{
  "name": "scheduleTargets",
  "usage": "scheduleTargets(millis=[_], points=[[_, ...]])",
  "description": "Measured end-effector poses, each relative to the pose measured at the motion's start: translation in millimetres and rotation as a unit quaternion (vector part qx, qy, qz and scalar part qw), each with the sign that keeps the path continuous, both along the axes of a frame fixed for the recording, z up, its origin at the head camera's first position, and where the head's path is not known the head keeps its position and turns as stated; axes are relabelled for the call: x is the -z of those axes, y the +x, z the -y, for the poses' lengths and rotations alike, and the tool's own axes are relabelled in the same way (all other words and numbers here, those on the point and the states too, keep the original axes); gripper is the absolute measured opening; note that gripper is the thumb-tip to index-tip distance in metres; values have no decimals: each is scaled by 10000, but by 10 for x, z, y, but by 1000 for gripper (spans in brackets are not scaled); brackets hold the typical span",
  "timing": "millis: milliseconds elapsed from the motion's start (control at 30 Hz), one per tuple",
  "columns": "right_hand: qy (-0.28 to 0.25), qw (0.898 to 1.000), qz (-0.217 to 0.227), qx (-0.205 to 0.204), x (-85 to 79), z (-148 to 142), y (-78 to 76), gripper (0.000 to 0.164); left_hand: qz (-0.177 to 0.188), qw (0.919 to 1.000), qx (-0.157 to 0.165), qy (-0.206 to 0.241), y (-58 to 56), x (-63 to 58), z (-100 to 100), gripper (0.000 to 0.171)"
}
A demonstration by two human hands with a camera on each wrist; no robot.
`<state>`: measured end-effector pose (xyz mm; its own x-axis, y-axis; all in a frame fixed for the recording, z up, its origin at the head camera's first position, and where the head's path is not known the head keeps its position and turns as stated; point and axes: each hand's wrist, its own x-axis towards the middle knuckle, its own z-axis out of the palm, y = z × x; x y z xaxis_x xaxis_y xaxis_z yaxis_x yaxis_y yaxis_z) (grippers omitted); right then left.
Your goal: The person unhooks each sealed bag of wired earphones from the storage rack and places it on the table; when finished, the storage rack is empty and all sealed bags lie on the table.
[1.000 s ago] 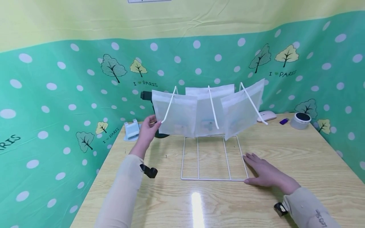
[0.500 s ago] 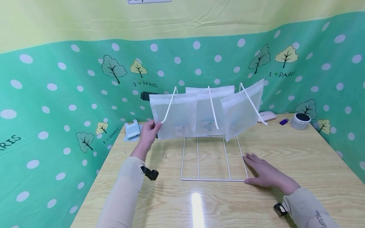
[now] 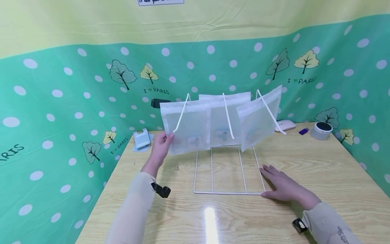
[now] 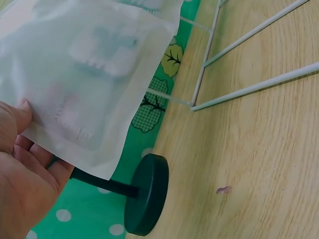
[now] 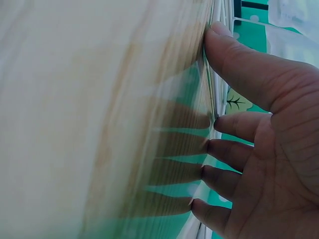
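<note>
- Green cloth with white dots, printed trees and a pale yellow upper band (image 3: 213,57) hung behind and along the sides of a light wood-grain tabletop (image 3: 243,217).
- On the tabletop stood a white metal wire rack (image 3: 212,169), its flat barred base towards the near side and three slanting prongs at the far side.
- Three translucent white rectangular pouches hung from the prongs: a left pouch (image 3: 196,125), a middle pouch (image 3: 217,118) partly behind it, and a right pouch (image 3: 257,122), tilted.
- At the left pouch's left edge was the person's left hand (image 3: 159,147); its grip pinched that edge, thumb in front and fingers behind. Blurred printing showed through the pouch.
- Beside the base's near right corner, the right hand (image 3: 280,183) lay on the tabletop, its grip unclenched and fingers spread, thumb at the corner.
- Far left stood a pale blue plastic stand (image 3: 141,139); near it, a black object with a round base (image 4: 146,194) was partly hidden by the left pouch.
- Far right lay a pale pink mouse (image 3: 285,125), a small purple object (image 3: 303,131) and a white cylinder with a black top (image 3: 321,131).
</note>
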<state>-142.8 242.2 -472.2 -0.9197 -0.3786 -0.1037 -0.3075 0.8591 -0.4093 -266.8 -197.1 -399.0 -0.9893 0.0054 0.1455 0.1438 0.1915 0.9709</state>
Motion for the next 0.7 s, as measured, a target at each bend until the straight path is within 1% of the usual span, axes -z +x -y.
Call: scheduleTargets(millis=[267, 467, 600, 700], points=[[-32, 10000, -18, 0, 34, -17, -13, 94, -70, 9999, -38, 123, 125, 15, -24, 38], [-68, 9999, -76, -55, 39, -26, -9, 93, -100, 9996, 20, 252, 237, 16, -34, 40], [-66, 9999, -73, -79, 35, -26, -10, 94, -57, 9995, -79, 300, 310, 7, -45, 38], [-61, 10000, 20, -27, 24, -21, -14, 94, -31, 9994, -167, 301, 372, 5, -52, 36]])
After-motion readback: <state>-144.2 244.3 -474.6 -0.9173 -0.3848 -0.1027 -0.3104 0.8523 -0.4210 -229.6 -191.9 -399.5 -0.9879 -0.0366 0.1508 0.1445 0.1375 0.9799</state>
